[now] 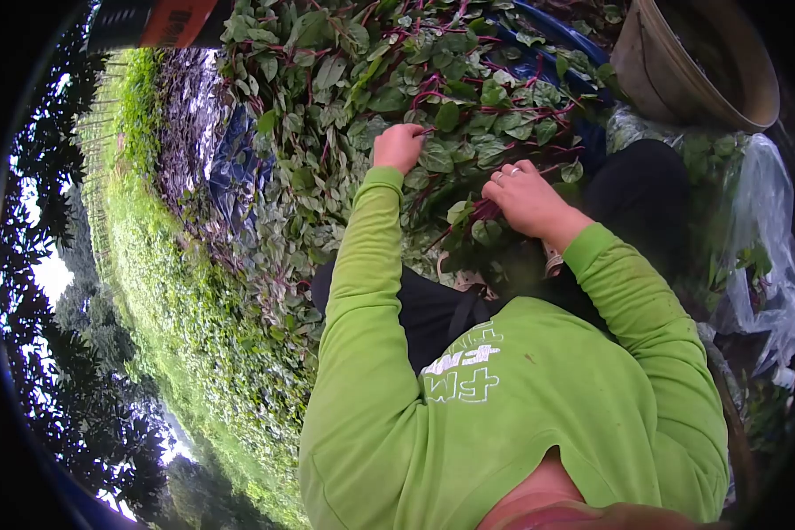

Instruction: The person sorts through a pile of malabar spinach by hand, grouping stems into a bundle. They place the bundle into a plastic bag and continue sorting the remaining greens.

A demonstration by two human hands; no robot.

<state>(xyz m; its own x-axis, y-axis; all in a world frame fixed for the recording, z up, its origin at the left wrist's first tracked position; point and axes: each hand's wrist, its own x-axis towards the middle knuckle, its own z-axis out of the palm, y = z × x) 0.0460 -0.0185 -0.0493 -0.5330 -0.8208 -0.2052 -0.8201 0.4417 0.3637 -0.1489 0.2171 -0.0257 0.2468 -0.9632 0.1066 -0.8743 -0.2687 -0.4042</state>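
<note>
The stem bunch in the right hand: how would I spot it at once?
Start at the bright green shirt and follow its right sleeve up to the ringed right hand. The stem bunch juts from that hand's inner side. Unlike the leafy plants strewn beyond, its dark reddish stalks are gathered together in a grip.

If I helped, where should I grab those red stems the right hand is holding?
Probably pinch the red stems where they stick out past the right hand, coming from the side of the left hand. They're thin and bunched together there, and that bit isn't covered.
</note>
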